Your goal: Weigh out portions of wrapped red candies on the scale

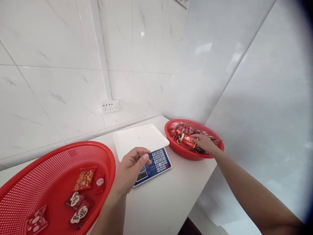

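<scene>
My left hand (133, 168) hovers over the display side of a scale, a white weighing pan with a blue keypad (158, 161). Its fingers are curled towards the thumb, and nothing shows between them. Over at the right, my right hand (204, 143) reaches into a red plastic basket (183, 152). The fingers close on the end of a red snack packet (187, 140) with gold ends, which lies on top of the heap. Many other small wrapped snacks (179, 128) fill that basket, mostly in red wrappers.
A larger red mesh basket (107, 156) stands at the left, with several snack packets (84, 179) spread over its bottom. The white table (156, 205) borders a tiled wall with a power socket (110, 106). A smooth pale panel (256, 130) rises beyond the right basket.
</scene>
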Motion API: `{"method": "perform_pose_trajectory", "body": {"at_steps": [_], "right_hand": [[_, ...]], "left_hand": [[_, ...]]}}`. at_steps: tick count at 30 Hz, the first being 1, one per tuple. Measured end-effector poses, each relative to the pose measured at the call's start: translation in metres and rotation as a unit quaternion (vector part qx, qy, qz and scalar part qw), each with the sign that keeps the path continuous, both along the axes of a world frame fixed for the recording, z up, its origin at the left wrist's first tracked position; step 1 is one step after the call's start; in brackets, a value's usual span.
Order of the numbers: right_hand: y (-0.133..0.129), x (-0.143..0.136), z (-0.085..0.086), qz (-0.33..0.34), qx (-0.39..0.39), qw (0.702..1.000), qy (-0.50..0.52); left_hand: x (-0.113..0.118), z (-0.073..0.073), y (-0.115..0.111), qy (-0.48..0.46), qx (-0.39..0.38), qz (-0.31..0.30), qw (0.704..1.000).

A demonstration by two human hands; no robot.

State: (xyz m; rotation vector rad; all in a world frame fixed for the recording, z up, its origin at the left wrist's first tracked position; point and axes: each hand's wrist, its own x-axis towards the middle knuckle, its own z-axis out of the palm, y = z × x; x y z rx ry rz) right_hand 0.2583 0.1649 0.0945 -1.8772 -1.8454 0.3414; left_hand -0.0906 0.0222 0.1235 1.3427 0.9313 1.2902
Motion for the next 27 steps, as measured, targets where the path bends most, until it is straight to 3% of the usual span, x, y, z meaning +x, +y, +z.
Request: {"method": "perform_pose_trajectory", "body": {"at_steps": [6,12,19,23,27], "right_hand": [[0.018,0.009,0.006,0.087,-0.043,0.994,-0.050],[0.073,-0.001,-0.002,0.093,0.001,0.986,-0.137],[0.124,-0.014,-0.023,0.131,-0.077,0.970,-0.190],[0.130,-0.009,-0.027,0.145,-0.083,0.967,-0.190],[0.118,-0.003,-0.026,0.170,-0.055,0.968,-0.173]], "left_hand": [[0.000,-0.002,0.008,0.031,-0.013,0.044,0.998],[0.008,-0.007,0.015,0.072,-0.033,0.072,0.994],[0.008,-0.016,0.020,0.099,-0.057,0.071,0.991],[0.009,-0.020,0.022,0.111,-0.067,0.065,0.989],[0.009,-0.021,0.023,0.105,-0.081,0.057,0.990]]}}
